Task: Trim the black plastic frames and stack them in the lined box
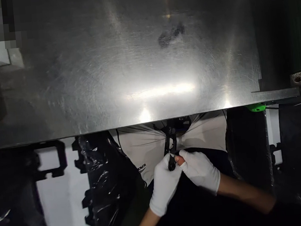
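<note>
Below the front edge of the scratched steel worktop [136, 75], both white-gloved hands meet on a small black clip [171, 150] hanging against white cloth [142, 145]. The left hand [164, 184] grips its lower end; the right hand [199, 170] pinches beside it. Fastening seems underway, and it calls for steady fingers next.

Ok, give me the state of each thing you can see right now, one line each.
left hand: gloved, closed on the small black part.
right hand: gloved, one fingertip bare, pinching the same part.
small black part: held upright between both hands, below the table edge.
metal table: scratched, glare on it, a dark smudge near the top.
black plastic film: crumpled, hanging under the table.
green piece: at the table's right edge.
</note>
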`<state>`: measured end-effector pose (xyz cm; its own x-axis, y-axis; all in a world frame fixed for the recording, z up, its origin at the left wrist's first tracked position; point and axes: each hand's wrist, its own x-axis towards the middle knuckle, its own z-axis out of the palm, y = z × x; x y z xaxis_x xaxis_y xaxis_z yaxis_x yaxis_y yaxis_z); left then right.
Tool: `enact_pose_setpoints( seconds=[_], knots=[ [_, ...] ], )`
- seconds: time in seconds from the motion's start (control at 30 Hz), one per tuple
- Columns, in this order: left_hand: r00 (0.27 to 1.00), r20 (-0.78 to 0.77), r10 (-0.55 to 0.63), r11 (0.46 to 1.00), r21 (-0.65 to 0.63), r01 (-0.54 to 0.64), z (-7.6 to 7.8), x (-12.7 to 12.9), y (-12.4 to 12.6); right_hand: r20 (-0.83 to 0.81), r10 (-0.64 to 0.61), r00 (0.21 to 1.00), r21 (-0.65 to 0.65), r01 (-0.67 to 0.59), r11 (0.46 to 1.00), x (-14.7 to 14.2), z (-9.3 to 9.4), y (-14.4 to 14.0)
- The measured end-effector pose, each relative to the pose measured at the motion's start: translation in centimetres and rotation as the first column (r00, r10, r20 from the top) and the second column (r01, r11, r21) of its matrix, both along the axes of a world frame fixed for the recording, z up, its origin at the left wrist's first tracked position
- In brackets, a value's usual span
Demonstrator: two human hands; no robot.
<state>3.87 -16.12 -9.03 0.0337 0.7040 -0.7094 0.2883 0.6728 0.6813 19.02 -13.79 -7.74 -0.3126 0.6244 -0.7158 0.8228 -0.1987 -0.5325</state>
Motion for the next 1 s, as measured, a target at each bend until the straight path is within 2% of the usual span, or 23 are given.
enact_pose_setpoints(
  seconds=[0.1,0.17,0.23,0.3,0.33,0.37,0.4,0.47,0.53,0.6,0.77,0.9,1.0],
  knots=[
    [0.999,0.016,-0.046,0.999,0.019,0.045,0.4,-0.6,0.6,-0.043,-0.015,0.999,0.036,0.016,0.999,0.8,0.0,-0.1],
    [0.984,0.138,-0.114,0.993,0.044,0.109,0.8,-1.6,1.4,-0.122,-0.047,0.991,0.065,0.055,0.996,1.8,0.3,-0.1],
    [0.928,0.318,-0.195,0.981,0.051,0.188,1.0,-2.9,2.0,-0.222,-0.102,0.97,0.086,0.124,0.989,3.1,0.7,-0.3],
    [0.9,0.362,-0.242,0.969,0.039,0.245,1.1,-3.6,2.2,-0.284,-0.176,0.942,0.086,0.208,0.974,4.2,1.1,-0.6],
    [0.922,0.28,-0.267,0.962,0.031,0.27,1.1,-3.6,2.1,-0.293,-0.211,0.933,0.078,0.243,0.967,4.6,1.2,-0.9],
    [0.945,0.129,-0.3,0.954,0.022,0.3,1.1,-3.4,1.9,-0.291,-0.238,0.927,0.065,0.267,0.961,4.9,1.3,-1.1],
    [0.938,-0.063,-0.341,0.939,0.013,0.343,1.1,-3.1,1.6,-0.278,-0.25,0.927,0.05,0.273,0.961,5.0,1.3,-1.4],
    [0.809,-0.406,-0.425,0.888,-0.013,0.46,1.1,-2.0,0.7,-0.234,-0.215,0.948,0.022,0.226,0.974,5.0,1.3,-2.0],
    [0.673,-0.579,-0.46,0.831,-0.014,0.556,1.1,-1.1,-0.2,-0.178,-0.12,0.977,0.015,0.125,0.992,4.7,1.2,-2.5],
    [0.601,-0.665,-0.443,0.789,0.029,0.614,0.9,-0.5,-1.0,-0.117,-0.021,0.993,0.034,0.025,0.999,4.3,1.2,-2.8],
    [0.513,-0.78,-0.359,0.715,0.123,0.688,0.3,-0.5,-2.0,-0.015,0.111,0.994,0.099,-0.109,0.989,3.6,1.4,-2.7],
    [0.501,-0.83,-0.246,0.659,0.236,0.714,0.2,-0.4,-2.3,0.032,0.178,0.984,0.115,-0.18,0.977,3.2,1.6,-2.4],
    [0.506,-0.85,-0.148,0.62,0.319,0.717,0.3,-0.2,-2.3,0.05,0.176,0.983,0.098,-0.18,0.979,3.0,1.8,-2.4]
  ],
)
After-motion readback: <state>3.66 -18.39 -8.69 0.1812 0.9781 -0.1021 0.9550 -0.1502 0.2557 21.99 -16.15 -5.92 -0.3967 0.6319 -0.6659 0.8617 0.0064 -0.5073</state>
